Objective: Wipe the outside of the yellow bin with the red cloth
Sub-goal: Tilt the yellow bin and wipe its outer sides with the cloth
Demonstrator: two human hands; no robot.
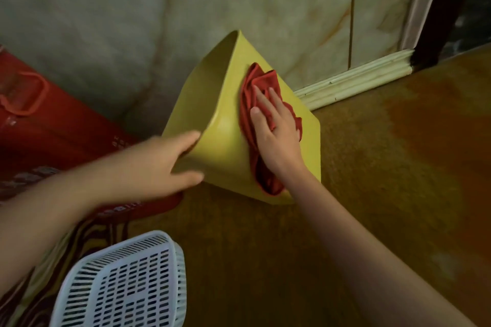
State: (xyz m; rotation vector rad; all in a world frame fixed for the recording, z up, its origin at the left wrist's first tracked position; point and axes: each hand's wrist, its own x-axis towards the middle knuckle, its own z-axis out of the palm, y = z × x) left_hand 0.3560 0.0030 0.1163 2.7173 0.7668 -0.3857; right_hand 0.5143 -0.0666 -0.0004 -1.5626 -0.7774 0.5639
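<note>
A: Item one, lower left of the frame?
B: A white slotted basket [121, 284] is lying upside down on the brown floor [385, 194], beside striped cloth.

A: Item two, centre?
B: A yellow bin [225, 125] is lying tipped on its side, mouth facing the upper left. The left hand [156, 164] is bracing its left wall, fingers spread and gripping nothing that I can see; it is blurred.

A: Item three?
B: The right hand [276, 130] is pressing flat, fingers extended, on a crumpled red cloth [259, 93] against the bin's upper outer face.

A: Further back?
B: A red bag [39, 119] with a cord handle is sitting at the left edge. A marbled wall [159, 8] and pale skirting [353, 77] are filling the top.
</note>
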